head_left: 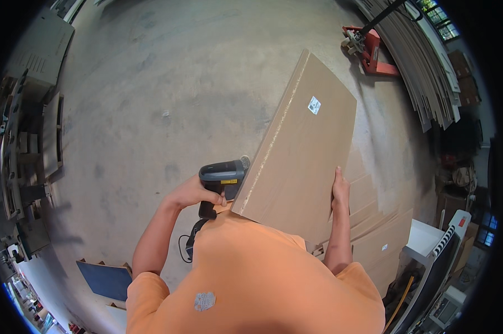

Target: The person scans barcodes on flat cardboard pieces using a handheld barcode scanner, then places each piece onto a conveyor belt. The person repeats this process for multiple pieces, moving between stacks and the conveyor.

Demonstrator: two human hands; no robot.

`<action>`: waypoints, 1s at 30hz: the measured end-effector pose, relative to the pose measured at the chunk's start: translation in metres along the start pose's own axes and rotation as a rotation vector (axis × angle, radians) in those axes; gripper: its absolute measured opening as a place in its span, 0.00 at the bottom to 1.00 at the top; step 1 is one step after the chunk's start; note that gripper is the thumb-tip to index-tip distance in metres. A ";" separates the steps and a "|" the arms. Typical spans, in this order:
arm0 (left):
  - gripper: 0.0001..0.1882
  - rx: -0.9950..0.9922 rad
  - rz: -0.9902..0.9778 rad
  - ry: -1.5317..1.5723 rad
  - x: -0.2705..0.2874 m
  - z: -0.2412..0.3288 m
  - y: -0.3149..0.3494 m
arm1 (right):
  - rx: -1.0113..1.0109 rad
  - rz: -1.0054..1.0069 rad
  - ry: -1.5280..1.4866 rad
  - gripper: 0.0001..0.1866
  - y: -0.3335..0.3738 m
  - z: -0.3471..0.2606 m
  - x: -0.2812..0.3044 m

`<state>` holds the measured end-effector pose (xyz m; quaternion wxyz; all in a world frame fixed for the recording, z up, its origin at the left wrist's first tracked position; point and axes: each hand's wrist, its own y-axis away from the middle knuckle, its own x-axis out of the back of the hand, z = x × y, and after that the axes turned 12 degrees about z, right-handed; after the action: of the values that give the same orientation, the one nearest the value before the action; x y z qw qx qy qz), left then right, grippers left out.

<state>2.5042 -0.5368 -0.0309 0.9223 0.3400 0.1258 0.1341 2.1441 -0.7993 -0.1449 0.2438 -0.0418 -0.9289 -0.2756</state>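
1. Your board point(302, 150), right of the frame's centre, looks stiff and fairly heavy; its raw left edge may chip.
2. Your right hand point(341, 190) grasps its right edge, a sensible hold.
3. Your left hand point(191, 193) grips the scanner point(222, 171).

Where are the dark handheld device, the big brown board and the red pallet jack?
Dark handheld device point(219, 171): head view, upper housing.
Brown board point(300, 153): head view, broad face.
Red pallet jack point(369, 59): head view, red frame.

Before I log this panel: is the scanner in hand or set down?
In hand: the left hand grips the scanner by its handle, beside the brown panel.
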 end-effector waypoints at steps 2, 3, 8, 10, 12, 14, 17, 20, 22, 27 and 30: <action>0.18 -0.027 0.031 -0.020 0.011 0.043 -0.034 | -0.020 0.022 0.020 0.35 -0.024 -0.043 -0.017; 0.18 -0.037 0.052 0.024 0.020 0.066 -0.054 | 0.003 0.048 0.049 0.35 -0.039 -0.067 -0.034; 0.18 -0.075 0.039 0.010 0.054 0.160 -0.176 | -0.018 0.109 0.138 0.34 -0.128 -0.169 -0.113; 0.17 -0.156 0.070 -0.238 0.083 0.205 -0.237 | -0.011 0.101 0.031 0.35 -0.167 -0.209 -0.156; 0.17 -0.164 0.057 -0.266 0.111 0.253 -0.293 | -0.091 0.127 0.051 0.35 -0.201 -0.246 -0.192; 0.18 -0.207 0.032 -0.368 0.136 0.311 -0.349 | -0.098 0.163 0.039 0.35 -0.235 -0.291 -0.222; 0.13 -0.152 -0.082 -0.385 0.158 0.388 -0.412 | -0.091 0.223 0.034 0.34 -0.271 -0.349 -0.253; 0.11 -0.105 -0.164 -0.336 0.185 0.469 -0.489 | -0.191 0.262 -0.008 0.33 -0.312 -0.403 -0.290; 0.11 -0.089 -0.216 -0.365 0.196 0.513 -0.543 | -0.196 0.271 -0.089 0.33 -0.350 -0.436 -0.313; 0.18 -0.071 -0.357 -0.582 0.223 0.626 -0.710 | -0.144 0.268 -0.118 0.30 -0.488 -0.528 -0.384; 0.20 -0.027 -0.422 -0.458 0.226 0.709 -0.799 | -0.117 0.219 -0.121 0.29 -0.579 -0.602 -0.423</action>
<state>3.0737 -1.4680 -0.0680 0.9385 0.3157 -0.0194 -0.1387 2.6512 -1.5846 -0.1918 0.2133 -0.1736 -0.9141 -0.2979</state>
